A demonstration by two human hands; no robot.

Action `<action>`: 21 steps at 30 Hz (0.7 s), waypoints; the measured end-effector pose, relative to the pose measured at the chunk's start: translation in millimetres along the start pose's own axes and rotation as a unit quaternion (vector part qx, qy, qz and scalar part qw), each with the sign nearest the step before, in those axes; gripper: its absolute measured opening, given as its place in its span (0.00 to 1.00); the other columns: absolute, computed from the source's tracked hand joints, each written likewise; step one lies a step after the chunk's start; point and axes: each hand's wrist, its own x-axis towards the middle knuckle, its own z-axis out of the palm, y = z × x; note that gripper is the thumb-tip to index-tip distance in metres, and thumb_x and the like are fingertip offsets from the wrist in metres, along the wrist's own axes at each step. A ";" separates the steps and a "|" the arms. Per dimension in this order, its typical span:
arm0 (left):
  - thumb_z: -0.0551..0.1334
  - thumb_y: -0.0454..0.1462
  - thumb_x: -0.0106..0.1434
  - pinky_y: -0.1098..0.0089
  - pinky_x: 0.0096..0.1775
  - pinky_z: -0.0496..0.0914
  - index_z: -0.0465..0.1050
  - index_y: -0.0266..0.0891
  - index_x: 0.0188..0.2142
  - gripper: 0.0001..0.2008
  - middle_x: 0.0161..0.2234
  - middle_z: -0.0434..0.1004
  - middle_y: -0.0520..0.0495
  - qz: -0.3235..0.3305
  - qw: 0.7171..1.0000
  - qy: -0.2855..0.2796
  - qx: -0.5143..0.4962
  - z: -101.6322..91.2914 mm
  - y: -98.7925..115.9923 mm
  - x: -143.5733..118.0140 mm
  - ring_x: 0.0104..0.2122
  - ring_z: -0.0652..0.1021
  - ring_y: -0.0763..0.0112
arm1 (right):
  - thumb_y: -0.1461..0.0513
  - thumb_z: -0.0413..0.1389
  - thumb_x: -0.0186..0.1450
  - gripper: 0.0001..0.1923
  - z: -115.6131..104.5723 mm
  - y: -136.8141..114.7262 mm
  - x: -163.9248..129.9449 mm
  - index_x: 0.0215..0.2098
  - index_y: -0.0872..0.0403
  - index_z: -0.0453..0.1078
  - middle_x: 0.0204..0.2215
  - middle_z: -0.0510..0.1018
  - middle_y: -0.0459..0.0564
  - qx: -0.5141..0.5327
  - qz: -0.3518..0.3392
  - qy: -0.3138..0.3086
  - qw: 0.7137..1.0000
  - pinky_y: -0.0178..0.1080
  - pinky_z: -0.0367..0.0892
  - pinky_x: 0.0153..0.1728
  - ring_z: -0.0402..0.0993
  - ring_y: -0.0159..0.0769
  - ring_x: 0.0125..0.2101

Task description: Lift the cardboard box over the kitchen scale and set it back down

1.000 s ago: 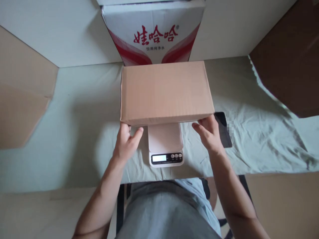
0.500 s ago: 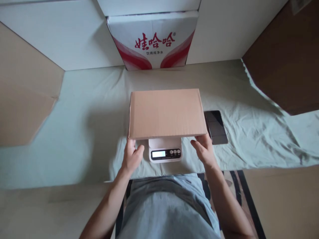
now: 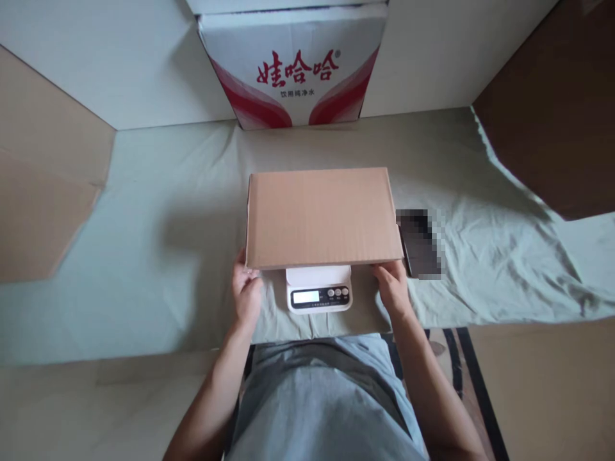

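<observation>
Head view: at the left, a cardboard panel (image 3: pixel 48 173) is cut off by the picture's edge. Some fingers of the left hand (image 3: pixel 246 296) are hidden beside the near left corner of the box (image 3: pixel 321 218). Only the front of the white scale (image 3: pixel 319 298) shows below the box, and its lit display is unreadable. The fingertips of the right hand (image 3: pixel 394 289) vanish under the box's near edge; just beyond, a dark flat device (image 3: pixel 421 248) is blurred into squares, and a brown panel (image 3: pixel 552 115) is cut off.

The box is between the two hands and above the scale, its near corners touching or close to each hand. The left fingers look bent, the right ones reach under; whether either hand grips the box, I cannot tell. The box is plain tan cardboard, wide, with a flat, closed top.
</observation>
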 end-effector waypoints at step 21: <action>0.64 0.37 0.60 0.57 0.59 0.65 0.63 0.40 0.52 0.21 0.52 0.72 0.39 0.150 0.973 -0.114 0.132 30.0 67.2 21.9 0.55 0.72 0.60 | 0.55 0.61 0.60 0.22 18.7 -40.4 41.4 0.52 0.46 0.66 0.51 0.74 0.51 -0.069 -0.124 0.007 0.990 0.52 0.61 0.61 0.68 0.45 0.56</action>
